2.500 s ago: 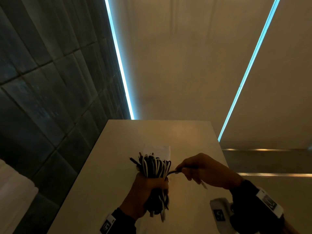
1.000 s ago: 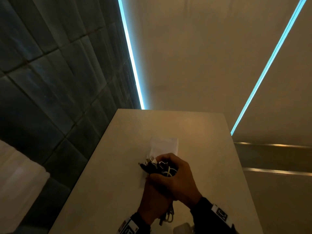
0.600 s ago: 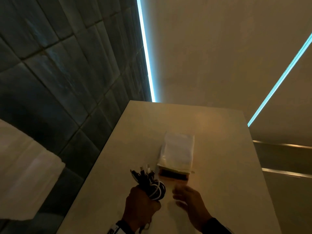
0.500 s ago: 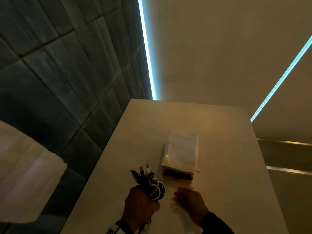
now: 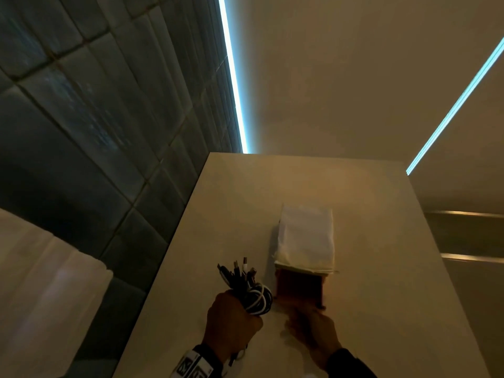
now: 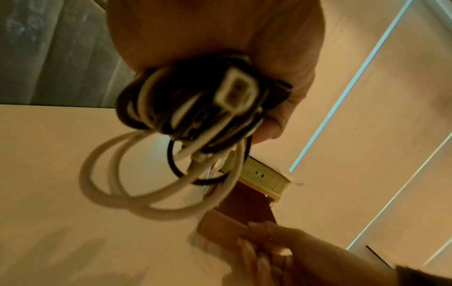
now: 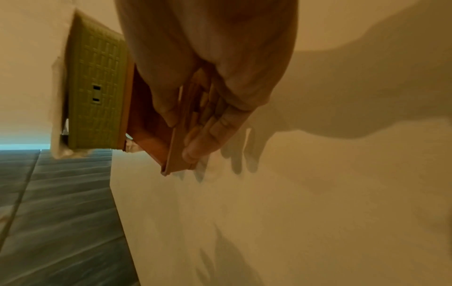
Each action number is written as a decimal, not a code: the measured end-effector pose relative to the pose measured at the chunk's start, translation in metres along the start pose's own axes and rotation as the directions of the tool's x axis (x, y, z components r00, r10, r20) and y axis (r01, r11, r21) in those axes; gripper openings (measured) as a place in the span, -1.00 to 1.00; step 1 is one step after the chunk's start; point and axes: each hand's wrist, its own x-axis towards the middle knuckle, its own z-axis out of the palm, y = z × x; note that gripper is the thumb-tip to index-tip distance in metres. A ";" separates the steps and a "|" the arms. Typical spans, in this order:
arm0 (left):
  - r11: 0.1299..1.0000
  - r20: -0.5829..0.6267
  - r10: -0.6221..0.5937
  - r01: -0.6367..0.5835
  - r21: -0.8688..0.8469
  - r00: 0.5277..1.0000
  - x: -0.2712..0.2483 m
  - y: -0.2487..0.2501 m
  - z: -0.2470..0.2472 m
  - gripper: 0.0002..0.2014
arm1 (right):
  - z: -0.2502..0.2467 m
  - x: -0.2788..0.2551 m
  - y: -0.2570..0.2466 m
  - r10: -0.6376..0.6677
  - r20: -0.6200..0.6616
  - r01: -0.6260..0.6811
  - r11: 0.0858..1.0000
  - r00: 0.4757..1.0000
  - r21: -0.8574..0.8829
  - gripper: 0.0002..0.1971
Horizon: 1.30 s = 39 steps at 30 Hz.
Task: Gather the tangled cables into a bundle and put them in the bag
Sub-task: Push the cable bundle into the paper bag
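Observation:
My left hand (image 5: 231, 320) grips a coiled bundle of black and white cables (image 5: 253, 296) upright above the near part of the beige table (image 5: 368, 268), plugs pointing up. In the left wrist view loose loops of the cables (image 6: 195, 104) hang under the left hand (image 6: 220, 34). A white bag (image 5: 305, 238) lies just right of the bundle. From its near mouth stick out a green brick-patterned box (image 7: 97, 96) and an orange panel (image 5: 298, 286). My right hand (image 5: 311, 326) pinches that orange panel (image 7: 146, 123) between thumb and fingers (image 7: 208, 135).
A dark tiled wall (image 5: 81, 132) runs along the table's left edge. A pale white object (image 5: 41, 296) sits low on the left, off the table. Lit blue strips (image 5: 234, 91) mark the beige wall behind. Bare tabletop lies right of the bag.
My right hand left the cable bundle, moved right and took hold of the orange panel at the bag's mouth. The left hand kept hold of the cables.

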 end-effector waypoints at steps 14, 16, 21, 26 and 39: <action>0.912 0.065 0.340 -0.346 0.219 0.938 0.016 0.012 0.014 -0.75 | -0.036 -0.027 0.030 0.354 0.440 -0.378 0.925 0.825 -0.035 -0.50; 0.831 0.163 0.452 -0.481 0.280 0.877 0.017 0.014 0.012 -0.74 | -0.042 -0.031 0.012 0.374 0.374 -0.313 0.925 0.849 -0.214 -0.32; 0.381 0.574 0.599 -0.829 0.410 0.559 0.015 0.041 0.012 -0.91 | -0.030 -0.061 -0.046 0.212 0.415 -0.107 0.959 0.885 -0.263 -0.28; -0.082 0.841 0.428 -0.913 0.399 0.329 0.019 0.075 0.020 -0.70 | -0.014 -0.090 -0.066 0.242 0.632 0.008 0.931 0.736 -0.366 -0.18; -0.148 0.775 0.548 -0.875 0.460 0.314 0.039 0.047 0.049 -0.53 | -0.012 -0.068 -0.029 0.201 0.407 -0.031 0.922 0.891 -0.387 -0.77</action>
